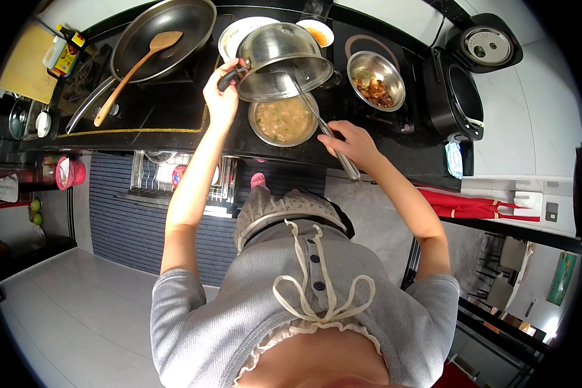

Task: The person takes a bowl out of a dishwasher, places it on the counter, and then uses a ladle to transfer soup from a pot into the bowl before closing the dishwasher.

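Note:
My left hand grips the black side handle of a stainless steel pot, which is tilted with its mouth towards me. Below the pot's rim stands a steel bowl filled with a pale, thick soup with green bits. In my right hand is the metal handle of a long utensil; its head reaches into the pot and cannot be made out. To the right, a smaller steel bowl holds browned food pieces.
At left a large frying pan bears a wooden spatula. Behind the pot are a white bowl and a small dish with orange sauce. A black rice cooker stands right. Below the counter, a dish rack is pulled out.

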The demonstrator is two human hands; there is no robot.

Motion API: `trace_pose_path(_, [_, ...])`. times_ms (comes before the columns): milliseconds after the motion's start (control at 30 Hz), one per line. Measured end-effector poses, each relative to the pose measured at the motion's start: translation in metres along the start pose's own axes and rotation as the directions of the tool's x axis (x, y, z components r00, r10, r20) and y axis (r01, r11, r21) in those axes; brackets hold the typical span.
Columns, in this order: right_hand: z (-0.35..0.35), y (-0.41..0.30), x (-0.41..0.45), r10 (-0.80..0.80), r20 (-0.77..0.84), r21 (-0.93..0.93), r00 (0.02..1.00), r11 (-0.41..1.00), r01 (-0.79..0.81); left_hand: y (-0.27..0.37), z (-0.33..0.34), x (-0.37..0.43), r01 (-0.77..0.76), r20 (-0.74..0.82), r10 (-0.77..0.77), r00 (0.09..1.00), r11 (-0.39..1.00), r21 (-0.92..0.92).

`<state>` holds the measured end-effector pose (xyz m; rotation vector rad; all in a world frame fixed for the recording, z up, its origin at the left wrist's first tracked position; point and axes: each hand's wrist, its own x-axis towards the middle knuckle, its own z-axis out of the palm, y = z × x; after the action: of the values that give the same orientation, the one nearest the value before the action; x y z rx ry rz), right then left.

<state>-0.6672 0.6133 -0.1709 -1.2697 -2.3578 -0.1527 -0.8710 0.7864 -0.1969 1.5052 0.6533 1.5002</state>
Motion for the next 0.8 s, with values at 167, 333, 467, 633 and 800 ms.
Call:
trace_pose_path(167, [0.019,0.007,0.006,0.052,-0.019,0.066,0.998,0.997,-0.05,-0.008,-0.002,-0.002,0.013,-0.012,-0.012,1.0,1.0,0.008])
trace_pose_path(333, [0.017,-0.002,0.004,0.036,-0.028,0.093,0.999,0.995,-0.033,-0.006,-0.003,-0.001,0.076,-0.023,-0.077,0.997,0.995,-0.065])
trace_pose_path(467, [0.01,-0.014,-0.011,0.035,0.019,0.094,0.999,0.995,-0.037,-0.003,-0.005,0.001,0.018,-0.03,-0.019,0.999,1.0,-0.024])
trace_pose_path(633, [-0.008,-0.027,-0.027,-0.051,-0.012,0.119,0.999,0.991,0.053,-0.002,-0.006,0.003,0.023,-0.046,-0.023,0.999,1.0,0.019])
trace_pose_path(800, [-0.025,-0.028,-0.025,-0.059,0.037,0.078,0.998,0.995,0.056,0.001,-0.003,0.006,0.03,-0.032,-0.031,0.999,0.999,-0.014])
